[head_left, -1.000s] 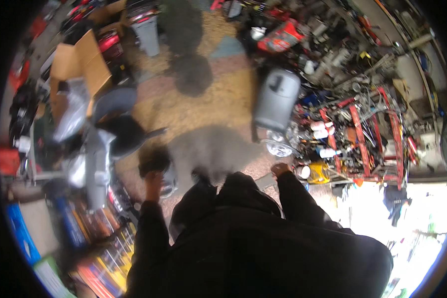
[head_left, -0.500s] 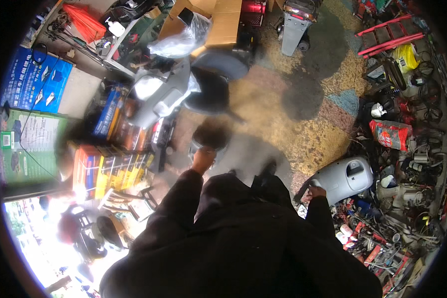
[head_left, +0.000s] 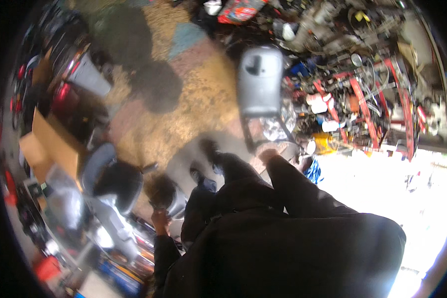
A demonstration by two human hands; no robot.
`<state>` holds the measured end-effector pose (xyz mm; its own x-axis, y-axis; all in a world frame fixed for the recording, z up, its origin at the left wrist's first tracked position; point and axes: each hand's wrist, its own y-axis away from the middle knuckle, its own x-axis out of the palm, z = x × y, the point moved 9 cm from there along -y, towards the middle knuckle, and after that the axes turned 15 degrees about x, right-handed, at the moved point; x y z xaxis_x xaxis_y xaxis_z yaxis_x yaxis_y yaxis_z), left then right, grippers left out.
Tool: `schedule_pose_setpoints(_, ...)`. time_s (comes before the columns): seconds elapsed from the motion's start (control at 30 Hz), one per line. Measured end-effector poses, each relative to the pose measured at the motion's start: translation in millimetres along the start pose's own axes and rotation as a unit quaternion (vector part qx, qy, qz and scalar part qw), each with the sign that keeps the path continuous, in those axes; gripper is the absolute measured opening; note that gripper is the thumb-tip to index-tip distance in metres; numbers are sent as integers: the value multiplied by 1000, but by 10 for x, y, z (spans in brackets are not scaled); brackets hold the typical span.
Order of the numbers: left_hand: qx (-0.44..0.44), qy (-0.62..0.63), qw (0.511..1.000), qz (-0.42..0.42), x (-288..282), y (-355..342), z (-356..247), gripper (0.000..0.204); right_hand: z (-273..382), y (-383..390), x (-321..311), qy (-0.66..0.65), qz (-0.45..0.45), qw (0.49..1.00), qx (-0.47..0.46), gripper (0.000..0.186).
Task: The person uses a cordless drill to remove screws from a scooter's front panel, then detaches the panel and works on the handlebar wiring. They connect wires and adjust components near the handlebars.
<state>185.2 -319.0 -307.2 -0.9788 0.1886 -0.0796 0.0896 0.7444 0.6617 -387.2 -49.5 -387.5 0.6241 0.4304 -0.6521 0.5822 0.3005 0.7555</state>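
Observation:
My left hand point(head_left: 160, 221) is closed at the near edge of a dark, round bucket-like container point(head_left: 176, 202) with a greyish side; blur hides the exact grip. My right hand point(head_left: 269, 156) is stretched forward, low over a pale round surface point(head_left: 278, 153), its fingers smeared by motion. Just beyond it stands a grey moulded plastic piece point(head_left: 260, 89) with a dark cutout and two dark leg-like bars. A visible gap separates my right hand from those bars.
To the left are a black seat-like part point(head_left: 118, 186), grey plastic panels point(head_left: 116, 226) and an open cardboard box point(head_left: 54, 146). Red metal frames point(head_left: 365, 111) and jumbled parts crowd the right. A grey upright bin-like object point(head_left: 89, 77) stands at the far left on the patchy coloured floor point(head_left: 198, 89).
My view has swung to the right, so the surroundings shift left. My right hand has come away from the dark end of the grey plastic piece. My left hand stays by the container.

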Motion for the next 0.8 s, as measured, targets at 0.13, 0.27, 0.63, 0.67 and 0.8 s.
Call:
schedule_pose_setpoints(0.13,80,-166,977,105,882,-1073,-1267,8,-838,107,448,-136,27,987,80,41)
schedule_pose_setpoints(0.27,165,-183,946,211,2730,-1416,-2438,8,-1003,106,555,-64,-87,992,64,33)
schedule_pose_setpoints(0.63,288,-397,735,468,7819,-837,-2598,15,-1584,1251,1005,-806,76,412,418,27)
schedule_pose_setpoints(0.67,317,-410,702,489,8168,-829,-2535,14,-1597,1399,1133,-801,77,389,449,27)
schedule_pose_setpoints(0.8,381,-437,609,542,9399,-1228,-2122,22,-1242,2003,1660,-808,73,251,528,25)
